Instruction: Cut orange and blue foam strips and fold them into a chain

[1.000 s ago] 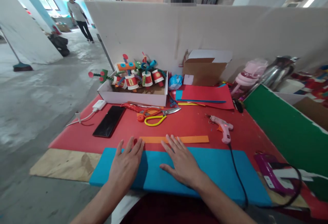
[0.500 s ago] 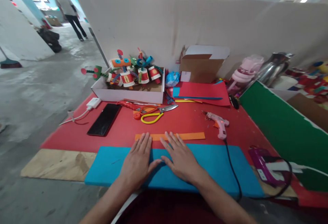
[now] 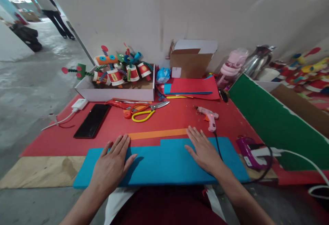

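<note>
A long blue sheet (image 3: pixel 164 163) lies flat along the table's near edge. My left hand (image 3: pixel 111 165) rests palm down on its left part, fingers spread. My right hand (image 3: pixel 203 149) presses flat on its right part, close to the black cord of a pink glue gun (image 3: pixel 209 117). An orange paper strip (image 3: pixel 156 134) lies just beyond the blue sheet, its right end tucked under it. Neither hand holds anything.
Yellow scissors (image 3: pixel 144 113), orange scissors (image 3: pixel 128 110) and a black phone (image 3: pixel 92 125) lie on the red table cover (image 3: pixel 180 118). A white box (image 3: pixel 115 93) of paper craft figures stands at the back, beside red sheets (image 3: pixel 195 86). A purple device (image 3: pixel 248 149) sits right. A person walks far left.
My hands were together at the middle of the blue sheet and have slid apart, left hand leftward, right hand rightward. The blue sheet now covers the orange strip's right end.
</note>
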Demonstrator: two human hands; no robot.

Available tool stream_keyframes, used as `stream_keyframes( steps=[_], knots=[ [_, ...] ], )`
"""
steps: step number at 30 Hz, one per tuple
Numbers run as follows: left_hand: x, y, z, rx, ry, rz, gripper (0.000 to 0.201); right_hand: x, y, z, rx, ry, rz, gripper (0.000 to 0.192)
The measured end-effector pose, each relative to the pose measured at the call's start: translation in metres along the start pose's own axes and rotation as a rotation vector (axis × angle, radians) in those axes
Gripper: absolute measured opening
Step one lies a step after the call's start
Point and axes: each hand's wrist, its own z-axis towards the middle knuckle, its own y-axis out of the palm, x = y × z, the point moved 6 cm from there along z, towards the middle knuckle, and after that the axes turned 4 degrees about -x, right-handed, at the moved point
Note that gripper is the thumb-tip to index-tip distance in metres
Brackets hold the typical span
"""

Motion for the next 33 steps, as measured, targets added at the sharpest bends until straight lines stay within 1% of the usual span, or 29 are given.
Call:
stream_keyframes(
  steps=[2, 4, 6, 7, 9, 11, 13, 15, 17, 19, 22, 27, 30, 33],
  knots=[
    [0.001, 0.0, 0.0, -0.006, -0.001, 0.008, 0.068, 0.009, 0.0, -0.005, 0.011, 0.056, -0.008, 0.068],
    [0.002, 0.001, 0.001, -0.006, -0.004, 0.01, 0.069, 0.011, -0.004, -0.008, 0.047, 0.12, -0.004, 0.073],
    [0.002, 0.001, 0.001, 0.0, -0.01, 0.007, 0.068, 0.001, -0.011, -0.008, 0.124, 0.15, 0.008, 0.078],
    [0.002, 0.001, 0.001, 0.006, -0.013, 0.004, 0.067, -0.011, -0.014, -0.006, 0.156, 0.127, 0.017, 0.08],
    [0.003, 0.0, 0.001, 0.018, -0.013, 0.0, 0.065, -0.045, -0.017, 0.003, 0.14, -0.002, 0.052, 0.082],
    [0.003, -0.001, 0.001, 0.024, -0.008, 0.001, 0.062, -0.087, -0.015, 0.015, 0.069, -0.19, 0.105, 0.081],
    [0.003, -0.001, 0.001, 0.024, 0.001, 0.004, 0.06, -0.122, -0.012, 0.026, 0.006, -0.344, 0.142, 0.08],
    [0.004, -0.001, 0.001, 0.022, 0.009, 0.001, 0.059, -0.144, -0.005, 0.037, -0.067, -0.452, 0.159, 0.079],
    [0.004, 0.0, 0.001, 0.026, 0.008, -0.008, 0.059, -0.149, 0.001, 0.046, -0.109, -0.478, 0.158, 0.078],
    [0.004, 0.0, 0.001, 0.036, 0.0, -0.014, 0.059, -0.139, 0.005, 0.052, -0.117, -0.448, 0.148, 0.079],
    [0.004, -0.001, 0.001, 0.048, -0.011, -0.018, 0.06, -0.11, 0.007, 0.053, -0.11, -0.36, 0.129, 0.08],
    [0.005, 0.0, 0.001, 0.057, -0.01, -0.014, 0.063, -0.061, 0.004, 0.037, -0.107, -0.215, 0.096, 0.077],
    [0.004, 0.001, 0.001, 0.052, -0.001, -0.003, 0.062, -0.034, 0.002, 0.027, -0.095, -0.122, 0.059, 0.075],
    [0.001, -0.001, 0.003, 0.045, 0.01, 0.025, 0.058, -0.003, -0.004, 0.018, -0.072, 0.024, 0.027, 0.075]
  ],
)
